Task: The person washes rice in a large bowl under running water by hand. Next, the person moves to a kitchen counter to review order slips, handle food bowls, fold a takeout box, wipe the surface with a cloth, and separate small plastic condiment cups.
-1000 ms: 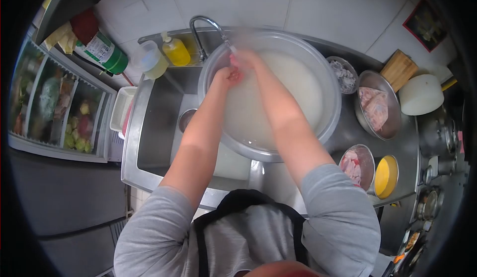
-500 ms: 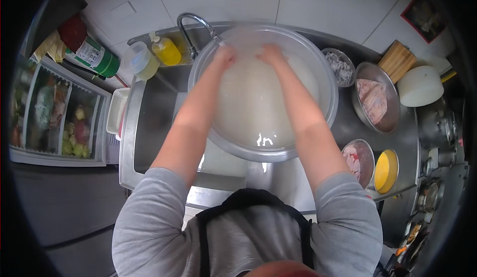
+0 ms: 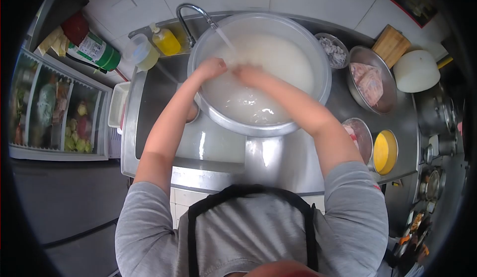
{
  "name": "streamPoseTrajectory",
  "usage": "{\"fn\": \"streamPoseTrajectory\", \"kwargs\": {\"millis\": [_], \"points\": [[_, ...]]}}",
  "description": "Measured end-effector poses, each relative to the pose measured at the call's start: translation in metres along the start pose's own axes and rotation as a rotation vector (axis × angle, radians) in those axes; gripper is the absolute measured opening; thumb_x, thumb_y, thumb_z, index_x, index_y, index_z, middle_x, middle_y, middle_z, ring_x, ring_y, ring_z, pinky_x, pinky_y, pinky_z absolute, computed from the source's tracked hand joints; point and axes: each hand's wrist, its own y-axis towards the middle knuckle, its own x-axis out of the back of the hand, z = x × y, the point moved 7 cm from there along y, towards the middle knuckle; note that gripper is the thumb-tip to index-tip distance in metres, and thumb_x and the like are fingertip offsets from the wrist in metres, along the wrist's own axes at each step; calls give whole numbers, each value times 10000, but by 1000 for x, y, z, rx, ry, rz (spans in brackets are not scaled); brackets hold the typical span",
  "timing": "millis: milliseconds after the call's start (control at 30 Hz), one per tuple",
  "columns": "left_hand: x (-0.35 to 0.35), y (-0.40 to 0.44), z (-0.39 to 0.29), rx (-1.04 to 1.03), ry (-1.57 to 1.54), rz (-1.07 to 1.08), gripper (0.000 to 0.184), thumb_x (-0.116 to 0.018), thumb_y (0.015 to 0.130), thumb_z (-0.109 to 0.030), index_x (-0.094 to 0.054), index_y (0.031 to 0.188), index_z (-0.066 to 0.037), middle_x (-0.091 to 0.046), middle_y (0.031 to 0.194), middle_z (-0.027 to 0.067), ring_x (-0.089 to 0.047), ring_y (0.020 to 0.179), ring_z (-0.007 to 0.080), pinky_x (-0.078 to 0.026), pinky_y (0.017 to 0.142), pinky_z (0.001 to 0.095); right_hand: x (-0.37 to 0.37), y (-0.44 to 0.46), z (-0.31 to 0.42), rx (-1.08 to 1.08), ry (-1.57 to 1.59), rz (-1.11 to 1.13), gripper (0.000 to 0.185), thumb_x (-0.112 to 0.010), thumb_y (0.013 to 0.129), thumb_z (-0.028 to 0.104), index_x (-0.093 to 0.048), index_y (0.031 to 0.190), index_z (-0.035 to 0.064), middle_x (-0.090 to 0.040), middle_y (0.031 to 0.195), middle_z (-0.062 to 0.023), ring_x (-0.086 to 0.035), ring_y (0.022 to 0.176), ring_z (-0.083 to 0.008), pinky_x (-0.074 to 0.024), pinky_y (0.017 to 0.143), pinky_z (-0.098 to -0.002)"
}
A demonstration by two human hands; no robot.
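Observation:
A wide metal pot point(image 3: 266, 129) full of cloudy whitish water point(image 3: 285, 60) stands over the sink's edge. Above its left side, a curved faucet point(image 3: 187, 9) pours a stream of water into it. My left hand point(image 3: 212, 68) is just inside the pot's left rim with its fingers curled closed; whatever they may hold is hidden. Close by on the right, my right hand point(image 3: 248, 74) reaches into the water near the falling stream. Its fingers are blurred and partly under the surface.
To the right are a small bowl of greyish pieces point(image 3: 332, 50), a metal bowl with raw meat point(image 3: 366, 84), another meat bowl point(image 3: 358, 135) and a yellow-filled container point(image 3: 384, 152). A cutting board point(image 3: 391, 46) leans behind. A yellow soap bottle point(image 3: 166, 42) stands left of the faucet.
My right hand has swept left and nearer to me, close to my left hand. My left hand has moved slightly left and down. The faucet's stream now shows clearly; the water ripples.

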Motion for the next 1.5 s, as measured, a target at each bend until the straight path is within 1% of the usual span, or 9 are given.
{"fn": "streamPoseTrajectory", "kwargs": {"millis": [267, 333, 433, 700, 933, 1033, 1200, 1400, 1500], "points": [[-62, -11, 0, -5, 256, 310, 662, -575, 736, -399, -381, 1292, -98, -417, 1276, 167, -403, 1168, 312, -319, 974, 354, -18, -70, -83, -136, -96, 107, 415, -409, 842, 122, -402, 1255, 77, -419, 1254, -208, -459, 1106, -341, -367, 946, -409], [-67, -15, -11, -9, 291, 368, 690, -574, 733, -414, -356, 1304, -92, -406, 1286, 165, -400, 1172, 316, -319, 976, 354, -24, -83, -96, -267, -1, 4, 288, -476, 782, 140, -595, 1026, 43, -582, 1038, -186, -561, 975, -303, -439, 834, -383], [-79, -28, -27, -21, 364, 445, 717, -567, 728, -440, -346, 1307, -81, -398, 1294, 167, -396, 1175, 321, -317, 979, 357, -37, -113, -76, -217, -104, 334, 418, -460, 823, 216, -449, 1193, 22, -550, 1079, -219, -545, 988, -335, -423, 862, -397], [-92, -63, -80, -50, 339, 532, 542, -516, 771, -395, -467, 1224, -101, -436, 1268, 144, -419, 1155, 315, -346, 956, 375, -2, -152, 19, -18, 165, 18, 281, -474, 823, 290, -637, 878, 68, -617, 896, -160, -576, 844, -334, -441, 762, -415], [-13, -100, -69, 112, 337, -451, 454, -605, 742, -289, -535, 1135, -73, -427, 1255, 171, -403, 1146, 348, -369, 929, 381, 30, -206, 109, 112, 167, -561, 317, -439, 864, 285, -589, 687, 69, -600, 685, -118, -597, 703, -286, -462, 598, -371], [5, -140, -44, 242, 426, -823, 640, -608, 748, -279, -349, 1294, -66, -310, 1329, 228, -289, 1224, 398, -319, 973, 367, 24, -223, 54, -49, 13, -464, 259, -439, 834, 255, -620, 742, 94, -611, 690, -84, -600, 716, -260, -415, 760, -426], [-37, -146, 20, 444, -573, -778, 828, -617, 732, -239, -126, 1358, -8, -312, 1314, 265, -320, 1223, 354, -287, 988, 334, 47, -263, -109, -515, -110, -811, 305, -451, 807, 245, -619, 1031, 123, -382, 1301, -187, -251, 1269, -325, -161, 935, -665], [-44, -145, 16, 453, -939, -858, 792, -567, 686, -118, -155, 1341, 48, -359, 1291, 241, -406, 1168, 297, -314, 953, 292, 38, -225, -178, -554, 1093, -878, 757, -551, 617, 18, -300, 1331, 55, -390, 1293, -218, -404, 1189, -292, -313, 966, -269], [-41, -141, 21, 432, -1050, -884, 767, -546, 660, -85, -201, 1333, 48, -379, 1281, 227, -435, 1135, 285, -338, 929, 289, 31, -227, -176, -423, 1015, -1014, 748, -545, 625, 5, -299, 1330, 47, -426, 1261, -222, -437, 1158, -282, -329, 953, -291]]}}
